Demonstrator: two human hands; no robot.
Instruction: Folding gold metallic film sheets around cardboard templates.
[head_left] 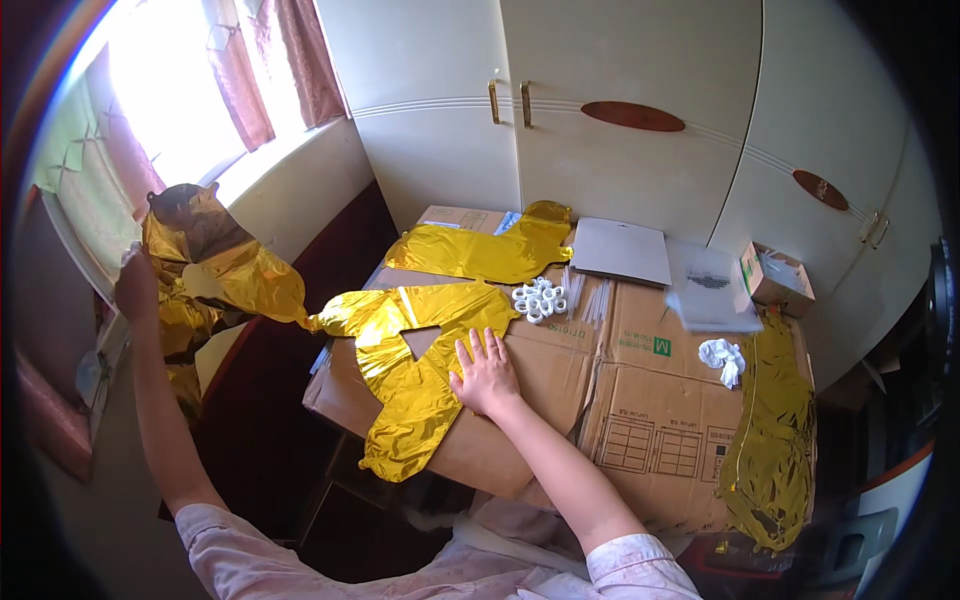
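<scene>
At the far left my left hand (136,283) is raised, its fingers closed on the edge of a crinkled gold foil balloon (235,255). The held foil hangs beside the table and narrows toward a flat gold foil balloon (385,345) on the cardboard; whether they are one piece I cannot tell. My right hand (486,373) lies flat with fingers apart on the right side of that flat foil. Behind it rests another flat gold foil balloon (490,250). White rings (540,300) are heaped just beyond my right fingertips, beside thin clear sticks (595,302).
Cardboard (650,400) covers the table. At its right side are a crumpled white tissue (722,358), another gold foil piece (770,440), clear plastic bags (710,290) and a small open box (778,282). A grey flat sheet (622,252) lies near the cabinets (630,60).
</scene>
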